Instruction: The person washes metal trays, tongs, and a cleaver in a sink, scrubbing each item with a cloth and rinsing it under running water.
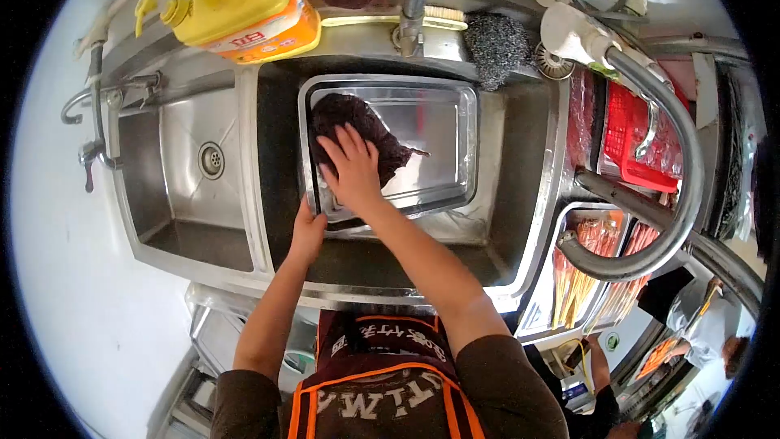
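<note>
A rectangular metal tray (435,158) rests in the large sink basin. Inside its left part lies a crumpled dark brown cloth (390,146), one thin corner trailing right. My right hand (354,171) is on top of the cloth, fingers bent over it and holding it against the tray. At the tray's lower left corner, my left hand (307,232) is closed on the rim, with its fingers partly hidden.
To the left is a smaller sink (183,203) with a drain. A yellow detergent jug (240,12), a long brush (443,18) and a steel-wool scourer (496,45) sit behind the basin. Right are a curved faucet (686,146), a red basket (638,138) and trays of skewers (597,252). Another person (597,398) stands lower right.
</note>
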